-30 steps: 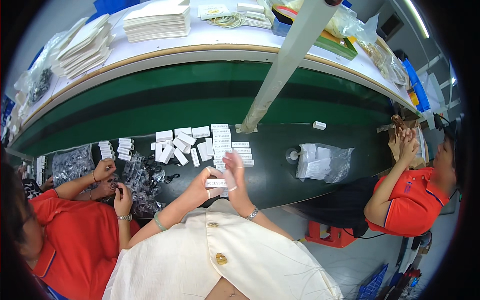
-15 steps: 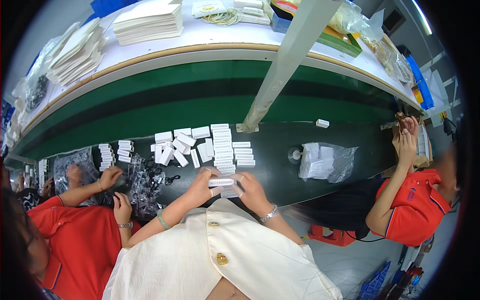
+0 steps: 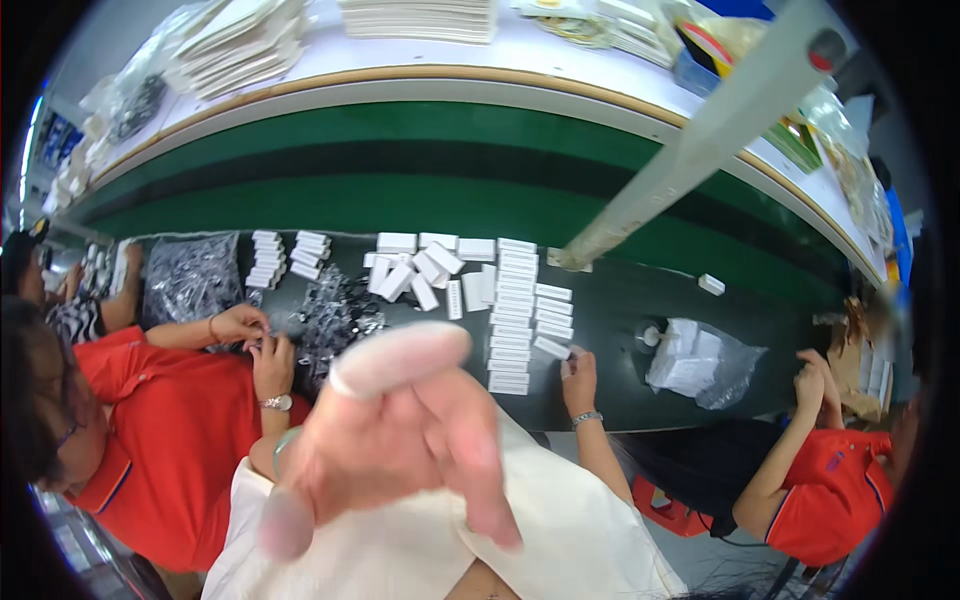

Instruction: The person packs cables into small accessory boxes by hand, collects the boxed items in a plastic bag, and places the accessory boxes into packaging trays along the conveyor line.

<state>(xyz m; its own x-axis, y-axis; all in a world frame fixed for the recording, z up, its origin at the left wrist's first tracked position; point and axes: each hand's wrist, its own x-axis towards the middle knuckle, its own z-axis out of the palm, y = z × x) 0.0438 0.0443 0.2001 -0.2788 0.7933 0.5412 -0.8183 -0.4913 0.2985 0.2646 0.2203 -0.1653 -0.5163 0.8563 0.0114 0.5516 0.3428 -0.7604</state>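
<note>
My left hand is raised close to the camera, large and blurred. Its fingers are spread, nothing is in them, and a pale cover shows on a fingertip. Lower down at the bench, my right hand pinches the end of a small white box. That box is at the near end of a short column of similar white boxes. Just left of it runs a longer column of white boxes with dark print. Farther left, loose white boxes lie in a jumbled group.
A clear bag of white boxes lies to the right, and a single white box farther back. A slanted post rises from the bench. Co-workers in red sit left and right. Dark bagged cables lie left.
Both hands were together on a white box in front of me. My left hand has let go and come up toward the camera; my right has moved right with a box. The view has shifted.
</note>
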